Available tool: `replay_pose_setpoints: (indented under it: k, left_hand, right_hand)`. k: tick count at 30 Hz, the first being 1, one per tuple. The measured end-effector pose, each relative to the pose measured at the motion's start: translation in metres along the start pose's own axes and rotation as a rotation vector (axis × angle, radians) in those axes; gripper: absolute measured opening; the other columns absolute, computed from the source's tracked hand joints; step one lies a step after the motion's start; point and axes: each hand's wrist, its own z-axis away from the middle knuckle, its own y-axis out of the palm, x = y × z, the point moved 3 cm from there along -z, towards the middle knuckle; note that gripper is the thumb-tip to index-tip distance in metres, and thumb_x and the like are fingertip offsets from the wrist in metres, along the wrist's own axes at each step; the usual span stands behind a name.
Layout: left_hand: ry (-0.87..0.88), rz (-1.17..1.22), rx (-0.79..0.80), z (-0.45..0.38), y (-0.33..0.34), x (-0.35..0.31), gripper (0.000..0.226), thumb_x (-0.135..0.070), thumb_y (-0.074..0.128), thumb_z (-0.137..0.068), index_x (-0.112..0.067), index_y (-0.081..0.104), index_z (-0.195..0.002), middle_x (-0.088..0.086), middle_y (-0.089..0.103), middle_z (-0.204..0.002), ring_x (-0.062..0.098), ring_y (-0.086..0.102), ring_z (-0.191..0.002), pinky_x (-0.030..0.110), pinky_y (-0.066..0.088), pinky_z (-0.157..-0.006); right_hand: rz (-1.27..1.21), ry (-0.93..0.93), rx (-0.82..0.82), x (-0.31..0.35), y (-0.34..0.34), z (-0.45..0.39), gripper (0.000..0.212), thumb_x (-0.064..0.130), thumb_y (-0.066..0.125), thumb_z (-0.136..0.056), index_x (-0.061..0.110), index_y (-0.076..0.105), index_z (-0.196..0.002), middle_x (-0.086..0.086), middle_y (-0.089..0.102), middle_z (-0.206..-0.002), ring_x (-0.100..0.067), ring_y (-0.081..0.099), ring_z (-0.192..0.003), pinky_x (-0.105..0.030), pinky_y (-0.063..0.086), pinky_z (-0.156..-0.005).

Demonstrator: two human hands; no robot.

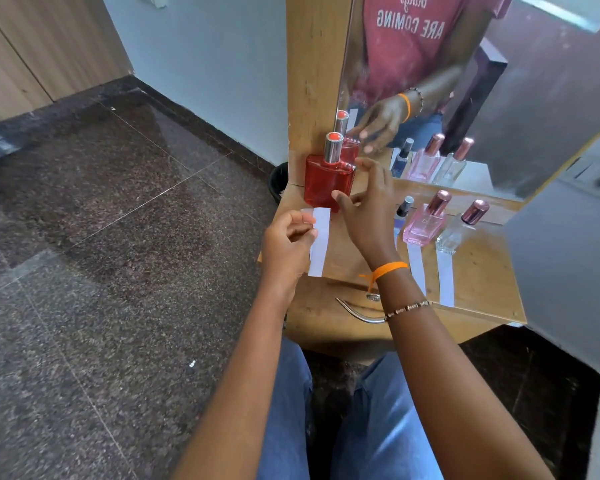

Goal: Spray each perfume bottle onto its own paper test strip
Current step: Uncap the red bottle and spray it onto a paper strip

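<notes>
A red perfume bottle (328,183) with a silver neck and red cap stands at the left end of the wooden shelf (478,271). My left hand (286,244) pinches a white paper strip (319,242) just in front of it. My right hand (366,211) hovers beside the red bottle with spread fingers, holding nothing. To the right stand a small dark bottle (403,211), a pink bottle (426,220) and a clear bottle (461,226). White strips (417,268) (445,278) lie in front of the pink and clear bottles.
A mirror (499,81) behind the shelf reflects the bottles and my hand. A metal drawer handle (359,313) sits under the shelf's front edge. A dark bin (278,181) stands on the granite floor left of the shelf.
</notes>
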Motion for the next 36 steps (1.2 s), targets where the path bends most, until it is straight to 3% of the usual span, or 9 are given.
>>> replay_pose_setpoints:
  k: [3, 8, 12, 15, 20, 24, 29, 32, 36]
  left_hand:
    - [-0.005, -0.024, 0.022, 0.002, -0.001, 0.001, 0.033, 0.000, 0.057, -0.085, -0.028, 0.070, -0.074, -0.010, 0.069, -0.086, -0.006, 0.062, -0.081, 0.006, 0.046, -0.067]
    - [-0.040, -0.006, 0.018, 0.003, -0.002, 0.004, 0.029, -0.003, 0.061, -0.085, -0.029, 0.072, -0.078, -0.012, 0.070, -0.087, -0.003, 0.064, -0.085, 0.006, 0.046, -0.067]
    - [-0.016, -0.018, 0.011, 0.007, -0.002, 0.003, 0.027, -0.003, 0.066, -0.080, -0.028, 0.071, -0.073, -0.011, 0.071, -0.080, -0.003, 0.065, -0.079, 0.008, 0.047, -0.068]
    - [-0.004, -0.017, -0.008, 0.012, 0.002, 0.003, 0.026, -0.001, 0.067, -0.080, -0.026, 0.071, -0.073, -0.010, 0.070, -0.080, -0.004, 0.064, -0.075, 0.009, 0.048, -0.069]
    - [0.060, -0.029, -0.042, 0.023, 0.004, -0.001, 0.012, -0.015, 0.071, -0.079, -0.025, 0.071, -0.087, 0.001, 0.072, -0.092, 0.008, 0.065, -0.081, 0.018, 0.049, -0.075]
    - [0.097, -0.149, 0.015, 0.027, 0.011, -0.002, 0.019, -0.010, 0.063, -0.085, -0.025, 0.070, -0.095, -0.001, 0.068, -0.100, 0.006, 0.062, -0.085, 0.013, 0.046, -0.074]
    - [0.124, -0.348, 0.103, 0.024, 0.031, -0.004, 0.028, 0.004, 0.062, -0.081, -0.015, 0.070, -0.100, 0.002, 0.064, -0.108, 0.002, 0.057, -0.079, -0.001, 0.040, -0.063]
    - [0.188, -0.477, 0.181, 0.017, 0.044, -0.007, 0.028, 0.005, 0.064, -0.079, -0.009, 0.069, -0.103, 0.006, 0.060, -0.112, 0.011, 0.058, -0.083, 0.006, 0.041, -0.068]
    - [0.198, -0.614, 0.223, 0.009, 0.054, 0.000, 0.028, 0.007, 0.061, -0.081, -0.005, 0.069, -0.105, 0.007, 0.050, -0.119, 0.025, 0.057, -0.106, 0.025, 0.047, -0.081]
  right_hand:
    - [0.085, 0.027, 0.063, -0.006, 0.009, -0.012, 0.047, 0.003, 0.069, -0.080, 0.007, 0.051, -0.123, -0.010, 0.060, -0.119, -0.032, 0.063, -0.094, -0.035, 0.049, -0.085]
    - [0.007, 0.114, 0.067, -0.011, 0.013, -0.019, 0.030, 0.000, 0.065, -0.081, 0.007, 0.053, -0.107, -0.015, 0.067, -0.098, -0.037, 0.066, -0.083, -0.050, 0.054, -0.077]
    - [0.004, 0.052, 0.005, -0.002, 0.000, -0.001, 0.028, -0.001, 0.066, -0.081, 0.004, 0.056, -0.107, -0.013, 0.067, -0.099, -0.034, 0.064, -0.083, -0.051, 0.053, -0.076]
    - [-0.004, -0.035, -0.043, 0.009, -0.019, 0.020, 0.029, -0.001, 0.065, -0.081, 0.006, 0.057, -0.109, -0.004, 0.065, -0.101, -0.027, 0.063, -0.085, -0.042, 0.054, -0.077]
    - [0.003, -0.064, -0.085, 0.017, -0.057, 0.055, 0.030, -0.001, 0.065, -0.082, 0.008, 0.059, -0.110, 0.005, 0.060, -0.094, -0.002, 0.055, -0.067, -0.005, 0.040, -0.064]
    - [0.021, -0.030, -0.098, 0.011, -0.078, 0.072, 0.031, 0.000, 0.067, -0.082, 0.009, 0.060, -0.110, 0.006, 0.061, -0.097, -0.011, 0.058, -0.066, -0.002, 0.038, -0.060]
    - [0.026, 0.012, -0.146, 0.003, -0.094, 0.079, 0.033, 0.001, 0.068, -0.081, 0.010, 0.061, -0.112, 0.010, 0.059, -0.096, -0.001, 0.056, -0.066, -0.001, 0.038, -0.061]
    - [0.034, 0.015, -0.154, 0.001, -0.101, 0.080, 0.032, 0.005, 0.068, -0.082, 0.013, 0.060, -0.111, 0.010, 0.060, -0.096, -0.016, 0.060, -0.070, -0.009, 0.044, -0.064]
    - [0.024, 0.028, -0.166, -0.001, -0.106, 0.083, 0.033, 0.006, 0.068, -0.082, 0.013, 0.059, -0.113, 0.009, 0.061, -0.098, -0.020, 0.061, -0.070, -0.042, 0.055, -0.068]
